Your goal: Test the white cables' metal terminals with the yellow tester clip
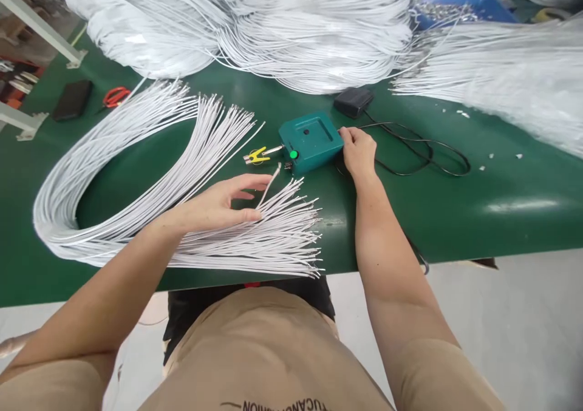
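Observation:
My left hand (223,203) is over a bundle of white cables (255,250), its thumb and fingers apart. One white cable end (272,184) sticks up by its fingertips, clear of the rest. My right hand (359,151) has its fingers closed at the right end of a teal box (314,138); the fingertips are partly hidden. On the box's left end are a lit green button (294,155), a metal prong and a yellow clip (257,155). The bundle curves round in a U, its other ends (228,119) fanned out beyond my left hand.
Large heaps of white cable (314,40) line the far side of the green table (505,210). A black adapter (353,102) with a looped cord (428,150) lies behind the box. Red-handled scissors (115,96), a black case (71,100) and a blue tray (494,9) are farther off.

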`<state>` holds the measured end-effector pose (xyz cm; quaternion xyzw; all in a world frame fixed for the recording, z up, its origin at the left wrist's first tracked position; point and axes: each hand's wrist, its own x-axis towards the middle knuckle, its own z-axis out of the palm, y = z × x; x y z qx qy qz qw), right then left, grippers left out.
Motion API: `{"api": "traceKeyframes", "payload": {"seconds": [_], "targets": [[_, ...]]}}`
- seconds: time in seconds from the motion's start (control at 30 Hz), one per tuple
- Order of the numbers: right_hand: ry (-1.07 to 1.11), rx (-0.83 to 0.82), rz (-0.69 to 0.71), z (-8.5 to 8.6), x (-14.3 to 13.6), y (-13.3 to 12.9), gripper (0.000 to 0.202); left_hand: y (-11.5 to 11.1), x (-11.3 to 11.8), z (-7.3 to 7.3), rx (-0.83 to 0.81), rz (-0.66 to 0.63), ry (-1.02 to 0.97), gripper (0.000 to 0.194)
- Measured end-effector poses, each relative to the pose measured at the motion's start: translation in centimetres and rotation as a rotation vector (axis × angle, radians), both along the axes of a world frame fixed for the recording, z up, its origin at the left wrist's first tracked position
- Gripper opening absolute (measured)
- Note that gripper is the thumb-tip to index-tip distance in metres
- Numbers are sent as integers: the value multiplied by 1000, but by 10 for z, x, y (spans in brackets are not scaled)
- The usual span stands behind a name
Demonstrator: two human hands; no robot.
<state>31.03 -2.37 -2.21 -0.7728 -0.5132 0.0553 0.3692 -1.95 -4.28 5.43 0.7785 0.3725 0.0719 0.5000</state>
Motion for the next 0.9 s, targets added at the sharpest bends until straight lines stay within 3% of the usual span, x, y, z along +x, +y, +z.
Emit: {"api": "traceKeyframes", "payload": {"seconds": [0.1, 0.2, 0.37, 0.5, 0.63, 0.73, 0.9], "targets": [[-8, -5, 11, -2, 2, 0, 35, -5, -23, 2, 162, -5, 315, 72], [-8, -10, 13, -3, 2, 1, 33, -16, -56, -3, 207, -41, 496, 73], [-17, -16, 6, -3, -1, 0, 32, -49, -102, -20, 435, -104, 555, 101], [-24, -19, 4, -5, -1, 1, 32, -63, -113, -28, 543, -46, 619, 93], [-33, -11, 10, -7, -1, 2, 29, -59, -87, -21, 445, -24, 574, 83], [-30, -3, 11, -8, 0, 3, 29, -45, -45, -19, 406, -7, 447, 62], [-38, 15, 24, -9, 3, 3, 31, -4, 32, -29, 438, 138, 300, 57]]}}
